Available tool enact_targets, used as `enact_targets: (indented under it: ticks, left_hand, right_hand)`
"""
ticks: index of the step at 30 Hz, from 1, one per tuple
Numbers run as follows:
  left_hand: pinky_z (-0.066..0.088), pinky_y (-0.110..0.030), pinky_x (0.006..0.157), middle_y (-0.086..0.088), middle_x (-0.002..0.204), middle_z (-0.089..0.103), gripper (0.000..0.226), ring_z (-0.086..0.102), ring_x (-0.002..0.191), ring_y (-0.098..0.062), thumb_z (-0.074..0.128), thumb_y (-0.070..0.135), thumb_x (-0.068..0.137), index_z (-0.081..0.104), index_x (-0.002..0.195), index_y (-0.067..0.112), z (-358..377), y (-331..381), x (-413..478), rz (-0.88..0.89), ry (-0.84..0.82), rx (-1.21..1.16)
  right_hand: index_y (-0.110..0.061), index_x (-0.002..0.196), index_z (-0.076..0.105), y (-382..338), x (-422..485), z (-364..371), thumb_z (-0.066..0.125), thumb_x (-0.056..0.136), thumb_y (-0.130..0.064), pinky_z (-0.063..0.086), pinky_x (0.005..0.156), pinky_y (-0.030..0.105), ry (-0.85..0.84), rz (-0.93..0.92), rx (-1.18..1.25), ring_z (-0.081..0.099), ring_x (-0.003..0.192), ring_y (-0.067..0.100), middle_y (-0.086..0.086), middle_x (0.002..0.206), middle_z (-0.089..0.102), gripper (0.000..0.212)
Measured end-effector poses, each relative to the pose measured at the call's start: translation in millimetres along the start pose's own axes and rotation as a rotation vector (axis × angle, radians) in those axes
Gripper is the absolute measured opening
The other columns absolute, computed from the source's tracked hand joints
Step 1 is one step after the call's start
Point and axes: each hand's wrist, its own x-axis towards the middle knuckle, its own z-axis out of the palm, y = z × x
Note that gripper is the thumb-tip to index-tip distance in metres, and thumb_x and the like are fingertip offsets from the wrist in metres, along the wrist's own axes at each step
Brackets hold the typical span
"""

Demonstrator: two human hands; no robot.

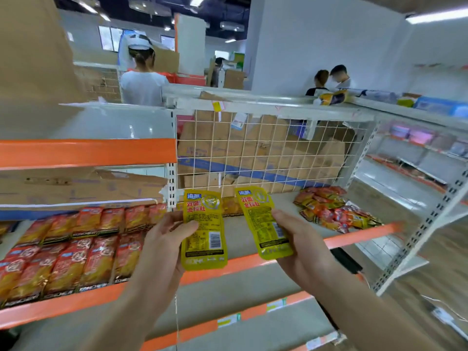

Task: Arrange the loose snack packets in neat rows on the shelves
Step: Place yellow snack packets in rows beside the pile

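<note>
On the left part of the shelf (367,233), red snack packets (63,252) lie flat in overlapping rows running back from the orange front edge. Their black bottom strips seem to read "KONCHER", though the print is soft.

The left hand (164,240) pinches one yellow packet (203,231) by its left edge, thumb across the face and fingers behind. The packet is upright and held just above the shelf's front edge. It has a blue tag at the top, large red Chinese characters that look like 双面金钱肚, and a block of fine print too small to read. There is a barcode at the lower right and a pale brand word along the bottom.

A second yellow packet (264,224) of the same print is tilted slightly left. The right hand (300,240) grips it by its lower right edge, thumb on top.

The step in hand looks like laying this pair on the bare middle of the shelf. To do it well:
- Start beside the last red column.
- Set each packet flat with the title end toward the wire mesh back (253,153).
- Square the bottom strips with the red rows' strips.
- Keep the same overlap.

A loose heap of red and orange packets (334,210) sits near the shelf's right end, not yet sorted.
</note>
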Motion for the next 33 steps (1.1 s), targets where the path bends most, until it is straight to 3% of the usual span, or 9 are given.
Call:
enact_targets:
  ticks: [2,6,9,12,17,20,25,28,33]
  left_hand:
    - [0.061,-0.048,0.055,-0.012,0.087,0.074,0.015,0.072,0.069,-0.025,0.055,-0.003,0.092,0.064,0.099,0.007,23.5,-13.1,8.1,-0.007,0.005,-0.013]
    - [0.061,-0.051,0.06,-0.009,0.083,0.07,0.014,0.07,0.069,-0.024,0.058,-0.002,0.091,0.062,0.099,0.008,55.8,-32.4,24.5,-0.018,0.003,-0.009]
    - [0.06,-0.058,0.066,-0.013,0.094,0.069,0.014,0.071,0.075,-0.026,0.059,-0.001,0.091,0.064,0.098,0.01,69.8,-41.5,37.5,-0.019,0.001,0.022]
    - [0.06,-0.044,0.052,-0.014,0.096,0.069,0.015,0.071,0.071,-0.023,0.059,-0.003,0.091,0.066,0.095,0.01,75.3,-49.7,54.0,0.001,0.015,0.045]
    - [0.047,-0.064,0.1,-0.011,0.094,0.073,0.023,0.066,0.094,-0.032,0.062,-0.005,0.09,0.073,0.087,0.015,73.0,-67.0,84.6,0.074,0.063,0.16]
    - [0.049,-0.058,0.1,-0.005,0.094,0.076,0.022,0.069,0.099,-0.031,0.066,-0.003,0.089,0.071,0.097,0.017,72.9,-77.1,101.5,0.094,0.08,0.249]
    - [0.051,-0.061,0.095,-0.004,0.099,0.076,0.024,0.07,0.102,-0.032,0.074,0.006,0.086,0.07,0.103,0.023,67.6,-93.9,132.6,0.081,0.099,0.306]
    - [0.051,-0.057,0.097,-0.004,0.101,0.076,0.024,0.07,0.105,-0.031,0.07,0.004,0.09,0.068,0.109,0.019,63.5,-105.7,145.0,0.038,0.091,0.284]
    - [0.048,-0.036,0.102,0.01,0.105,0.073,0.033,0.067,0.104,-0.005,0.068,0.005,0.09,0.063,0.117,0.023,64.3,-118.1,158.0,-0.031,0.088,0.19]
  right_hand:
    - [-0.007,0.081,0.077,-12.2,7.4,-20.3,0.048,0.1,-0.012,0.054,0.052,0.022,0.011,0.011,0.006,0.07,0.061,0.017,0.009,0.08,0.074,0.035]
    - [-0.003,0.101,0.072,-30.4,23.9,-52.0,0.051,0.098,-0.013,0.057,0.063,0.028,0.073,0.038,0.012,0.069,0.075,0.022,0.014,0.093,0.072,0.023]
    - [-0.009,0.098,0.074,-38.1,36.4,-66.9,0.051,0.099,-0.015,0.057,0.066,0.032,0.071,0.038,0.027,0.069,0.077,0.023,0.011,0.095,0.073,0.023]
    - [-0.013,0.089,0.078,-36.3,49.9,-77.0,0.051,0.1,-0.017,0.054,0.074,0.035,0.086,0.035,0.052,0.071,0.077,0.021,0.009,0.095,0.075,0.029]
    - [-0.011,0.102,0.072,-27.2,71.3,-88.4,0.05,0.1,-0.019,0.056,0.067,0.032,0.142,0.058,0.07,0.07,0.076,0.022,0.01,0.094,0.074,0.024]
    - [-0.003,0.117,0.065,-25.5,84.1,-90.5,0.045,0.101,-0.024,0.055,0.076,0.041,0.161,0.1,0.075,0.07,0.081,0.031,0.022,0.102,0.072,0.033]
    - [0.002,0.103,0.074,-14.6,106.5,-98.2,0.034,0.104,-0.036,0.059,0.075,0.044,0.067,0.165,0.143,0.065,0.082,0.036,0.03,0.106,0.066,0.056]
    - [0.006,0.116,0.068,-5.8,118.7,-105.8,0.029,0.105,-0.044,0.057,0.075,0.043,0.056,0.206,0.183,0.063,0.083,0.035,0.031,0.109,0.065,0.064]
    - [0.01,0.127,0.058,-0.9,142.8,-117.9,0.033,0.101,-0.033,0.054,0.077,0.042,0.04,0.271,0.226,0.061,0.083,0.036,0.031,0.11,0.064,0.056]
